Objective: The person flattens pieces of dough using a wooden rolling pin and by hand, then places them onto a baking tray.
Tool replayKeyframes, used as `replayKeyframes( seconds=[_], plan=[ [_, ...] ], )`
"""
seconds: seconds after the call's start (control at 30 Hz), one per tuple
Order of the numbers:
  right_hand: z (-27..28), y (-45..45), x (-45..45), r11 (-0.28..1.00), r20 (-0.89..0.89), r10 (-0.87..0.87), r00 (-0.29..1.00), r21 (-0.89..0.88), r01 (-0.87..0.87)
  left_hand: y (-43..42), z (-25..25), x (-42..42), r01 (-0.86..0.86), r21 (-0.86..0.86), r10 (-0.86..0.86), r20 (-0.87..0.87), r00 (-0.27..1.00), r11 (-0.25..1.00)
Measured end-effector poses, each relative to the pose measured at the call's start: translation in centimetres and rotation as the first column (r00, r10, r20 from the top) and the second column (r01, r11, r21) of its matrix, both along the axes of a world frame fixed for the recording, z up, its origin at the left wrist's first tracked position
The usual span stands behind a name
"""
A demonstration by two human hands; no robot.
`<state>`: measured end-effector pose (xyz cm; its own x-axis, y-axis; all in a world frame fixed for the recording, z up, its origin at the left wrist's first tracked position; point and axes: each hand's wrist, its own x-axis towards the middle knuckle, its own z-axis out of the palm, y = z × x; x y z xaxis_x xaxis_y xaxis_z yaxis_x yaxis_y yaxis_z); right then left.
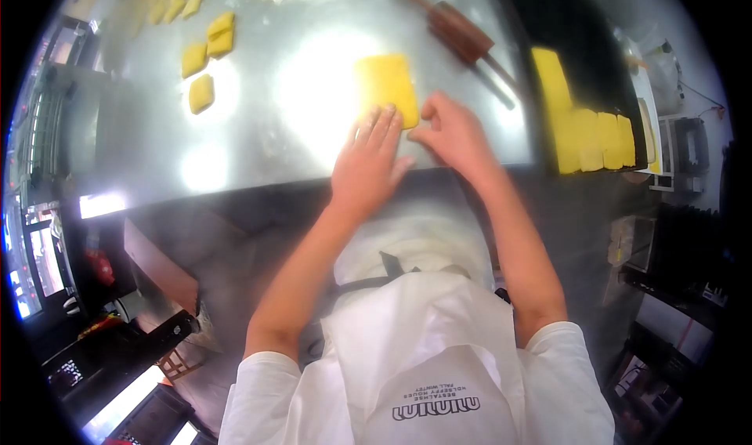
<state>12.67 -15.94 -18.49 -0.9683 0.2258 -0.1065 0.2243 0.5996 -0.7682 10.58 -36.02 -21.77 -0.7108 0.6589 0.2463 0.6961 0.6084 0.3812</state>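
Pressing flat across the near edge of the yellow dough sheet (384, 85), your left hand (372, 159) keeps its fingers straight and close together, thumb apart. Your right hand (454, 132) is curled at the sheet's near right corner; whether its fingers pinch that corner, I cannot tell. The sheet lies on the metal table (266, 143) in front of you. Beyond your right hand rests a rolling pin (460, 31); small yellow pieces (201, 92) sit to the left, and more yellow sheets (599, 139) lie on a dark surface at right.
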Motion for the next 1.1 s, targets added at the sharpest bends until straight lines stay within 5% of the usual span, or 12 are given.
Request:
replayKeyframes(
  seconds=[0.23,0.33,0.57,0.67,0.77,0.87,0.97,1.1],
  plan=[
    [-2.1,1.1,1.7,0.998,-0.170,-0.049,0.984,-0.039,0.043,1.9,0.7,-0.2,0.000,0.048,-0.001,0.028,1.000,0.999],
    [-3.9,1.2,2.6,0.959,-0.322,-0.225,0.919,-0.240,0.151,2.8,0.6,0.2,-0.003,0.001,0.003,0.024,1.000,1.000],
    [-4.5,2.1,3.2,0.965,-0.469,-0.262,0.843,-0.145,0.220,3.1,1.2,0.7,0.013,-0.075,-0.016,-0.035,0.999,0.997],
    [-4.8,2.3,3.5,0.948,-0.485,-0.306,0.819,-0.229,0.220,2.7,0.7,-0.4,0.035,-0.009,-0.034,0.035,0.999,0.999],
    [-4.6,2.5,4.2,0.928,-0.507,-0.357,0.784,-0.289,0.236,2.9,3.1,-2.4,-0.141,0.175,0.108,0.186,0.976,0.974],
    [-4.6,2.7,3.8,0.934,-0.497,-0.347,0.795,-0.261,0.244,1.8,1.5,-9.5,0.000,0.194,0.020,-0.102,0.995,0.981],
    [-4.7,2.8,3.8,0.939,-0.466,-0.332,0.820,-0.246,0.240,2.8,0.3,-15.1,-0.040,0.101,0.036,0.041,0.998,0.994],
    [-4.7,2.8,3.7,0.925,-0.399,-0.343,0.850,-0.301,0.231,5.2,4.4,-16.6,0.099,-0.280,-0.071,0.109,0.992,0.955]
  ],
)
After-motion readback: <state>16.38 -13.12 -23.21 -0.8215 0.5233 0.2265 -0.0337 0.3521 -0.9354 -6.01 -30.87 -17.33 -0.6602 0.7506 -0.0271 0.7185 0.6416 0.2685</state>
